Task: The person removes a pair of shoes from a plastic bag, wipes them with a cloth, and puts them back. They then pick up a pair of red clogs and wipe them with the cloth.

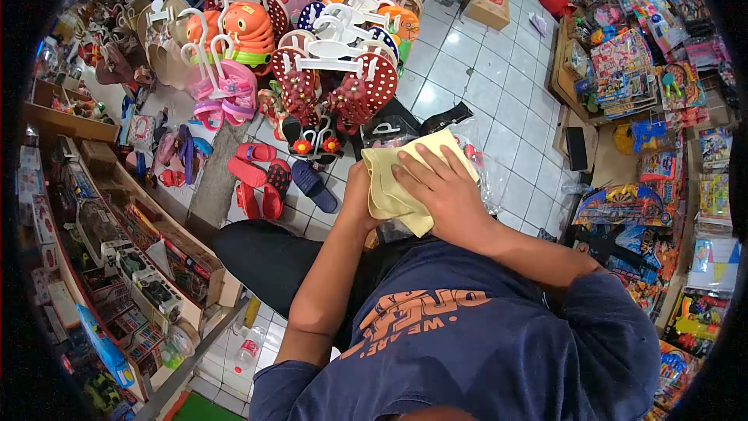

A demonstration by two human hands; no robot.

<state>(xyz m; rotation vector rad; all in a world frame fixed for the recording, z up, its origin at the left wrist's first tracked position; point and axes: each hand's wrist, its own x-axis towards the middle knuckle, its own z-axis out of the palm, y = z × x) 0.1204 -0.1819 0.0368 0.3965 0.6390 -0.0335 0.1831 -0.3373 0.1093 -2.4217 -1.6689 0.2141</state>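
A folded yellow cloth (425, 214) is between my two hands, above my lap. My right hand (442, 191) lies flat on top of it with the fingers spread. At the cloth's left edge is my left hand (360, 196), its fingers mostly hidden behind the folds, so its grip is unclear. Clear plastic packaging (492, 179) and a dark packaged item (387, 131) lie just beyond the cloth on the tiled floor.
Sandals on white hangers (343, 48) are piled ahead. Red slippers (251, 173) and a blue slipper (314, 186) lie on the floor. Toy shelves (167, 245) line the left; packaged toys (623, 54) fill the right. A cardboard box (488, 6) stands further ahead.
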